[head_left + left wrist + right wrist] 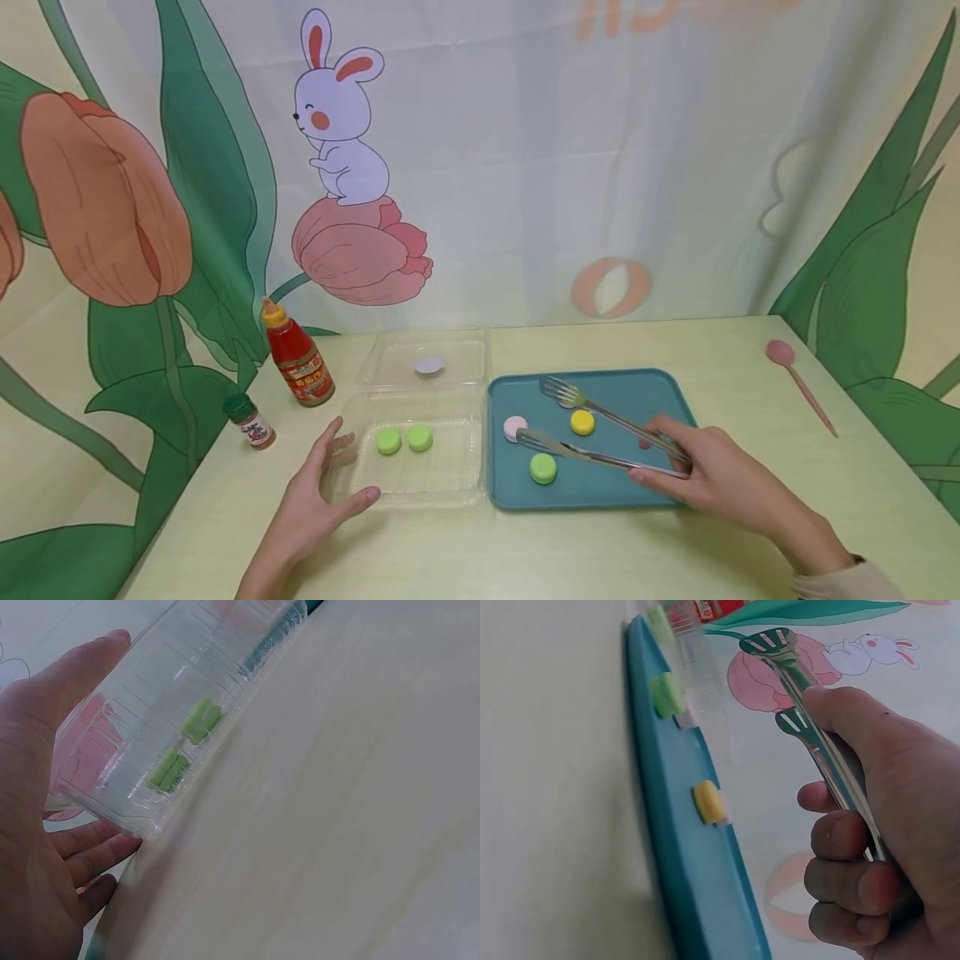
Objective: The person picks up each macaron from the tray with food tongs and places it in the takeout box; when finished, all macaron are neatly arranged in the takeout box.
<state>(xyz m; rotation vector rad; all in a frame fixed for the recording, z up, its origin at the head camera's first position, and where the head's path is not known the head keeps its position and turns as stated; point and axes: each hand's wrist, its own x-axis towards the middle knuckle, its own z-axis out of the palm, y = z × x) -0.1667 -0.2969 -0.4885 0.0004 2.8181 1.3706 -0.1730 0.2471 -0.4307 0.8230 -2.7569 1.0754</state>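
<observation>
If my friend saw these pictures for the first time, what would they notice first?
Probably the white rabbit on a pink flower, drawn on the cloth behind the table. Next might come the shiny tongs, held open over the blue tray by the right hand. Two green macarons in the clear box by the left hand may stand out.

The left grip (34,765) (a bare hand, thumb spread from fingers) is at one end of a clear plastic box (150,690) on the pale bench (300,787). Two green macarons (211,718) sit inside; pink print (86,750) shows through the box.
</observation>
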